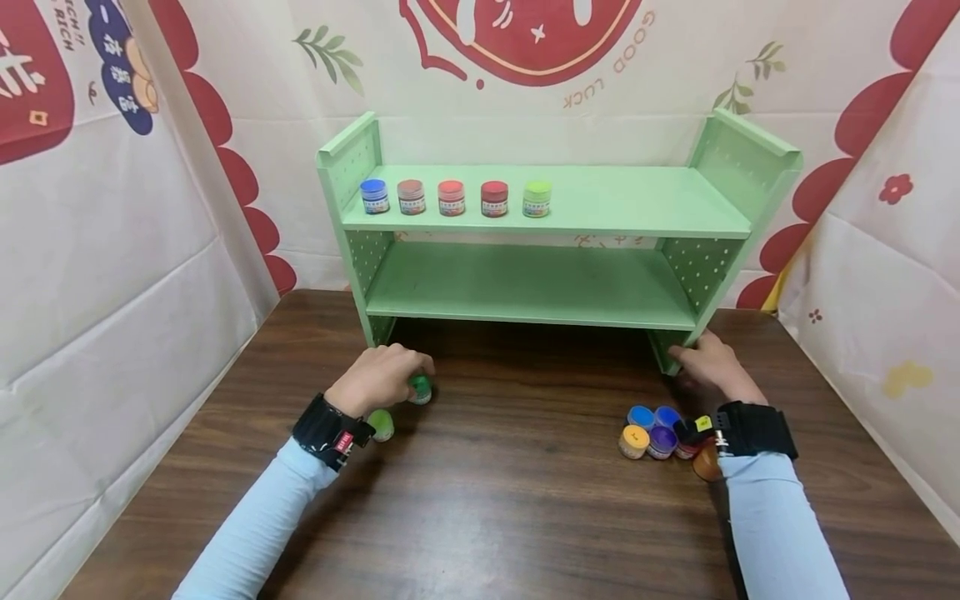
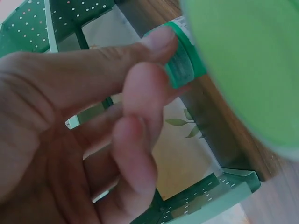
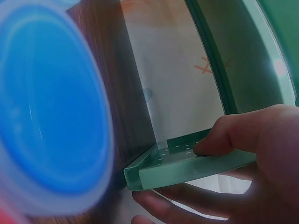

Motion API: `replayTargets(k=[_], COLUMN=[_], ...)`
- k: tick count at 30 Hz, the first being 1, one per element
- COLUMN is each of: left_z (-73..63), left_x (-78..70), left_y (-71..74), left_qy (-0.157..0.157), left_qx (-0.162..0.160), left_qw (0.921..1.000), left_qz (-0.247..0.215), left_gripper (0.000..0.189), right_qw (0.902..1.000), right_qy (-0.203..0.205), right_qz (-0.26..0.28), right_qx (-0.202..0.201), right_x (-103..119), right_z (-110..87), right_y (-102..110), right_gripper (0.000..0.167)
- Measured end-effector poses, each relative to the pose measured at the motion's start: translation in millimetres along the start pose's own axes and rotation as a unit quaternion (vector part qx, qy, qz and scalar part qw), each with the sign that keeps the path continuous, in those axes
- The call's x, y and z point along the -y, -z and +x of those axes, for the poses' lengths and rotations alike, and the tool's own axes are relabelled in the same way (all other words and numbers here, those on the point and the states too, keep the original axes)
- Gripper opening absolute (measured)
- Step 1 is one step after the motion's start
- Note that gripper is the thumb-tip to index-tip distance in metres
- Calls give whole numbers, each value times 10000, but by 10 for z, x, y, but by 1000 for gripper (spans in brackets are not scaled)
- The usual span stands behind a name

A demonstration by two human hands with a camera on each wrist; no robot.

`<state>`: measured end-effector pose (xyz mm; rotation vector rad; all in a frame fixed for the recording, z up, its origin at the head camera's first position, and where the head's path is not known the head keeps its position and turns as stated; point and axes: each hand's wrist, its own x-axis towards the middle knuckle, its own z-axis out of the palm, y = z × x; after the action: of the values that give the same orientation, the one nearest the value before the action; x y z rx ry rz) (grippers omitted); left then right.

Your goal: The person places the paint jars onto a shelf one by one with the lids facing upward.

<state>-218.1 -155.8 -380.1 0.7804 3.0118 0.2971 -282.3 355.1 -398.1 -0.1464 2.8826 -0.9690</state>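
My left hand [image 1: 381, 377] pinches a small dark-green paint jar [image 1: 422, 390] between thumb and fingers, low over the table by the shelf's left leg. In the left wrist view the jar [image 2: 180, 65] lies tilted at the thumb tip. A light-green jar [image 1: 381, 425] stands just below that hand and looms large in the left wrist view. With my right hand [image 1: 711, 367] I hold the bottom of the right side panel [image 3: 187, 170] of the green two-tier shelf [image 1: 532, 321], thumb inside and fingers outside.
On the upper tier a row of several jars [image 1: 451, 198] stands toward the left: blue, brownish, two reds and light green. Beside my right wrist several more jars [image 1: 662, 442] cluster on the brown wooden table [image 1: 510, 500]. Printed cloth [image 1: 135, 292] walls enclose the back and sides.
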Motion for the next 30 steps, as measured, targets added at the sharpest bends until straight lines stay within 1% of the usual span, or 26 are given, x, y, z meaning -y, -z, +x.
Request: replayTargets(k=[4, 12, 16, 24, 30], left_z=[-11, 4, 3, 9, 13], left_x=[10, 7, -3, -9, 3], left_y=[-15, -27, -19, -29, -49], left_qy=[83, 50, 57, -1, 10], left_qx=[-82, -55, -46, -160, -81], left_qw=[9999, 9998, 9999, 9999, 9999], left_qz=[58, -179, -146, -50, -72], left_gripper=[35, 30, 27, 23, 22], right_qw=[10000, 10000, 10000, 9998, 9998], right_qy=[39, -8, -33, -22, -17], right_qz=[-53, 59, 79, 198, 177], right_qx=[-41, -24, -18, 22, -7], right_x=[20, 40, 41, 31, 25], right_z=[-2, -19, -25, -24, -16], right_y=[-5, -6, -7, -6, -15], right_gripper=[48, 49, 50, 52, 51])
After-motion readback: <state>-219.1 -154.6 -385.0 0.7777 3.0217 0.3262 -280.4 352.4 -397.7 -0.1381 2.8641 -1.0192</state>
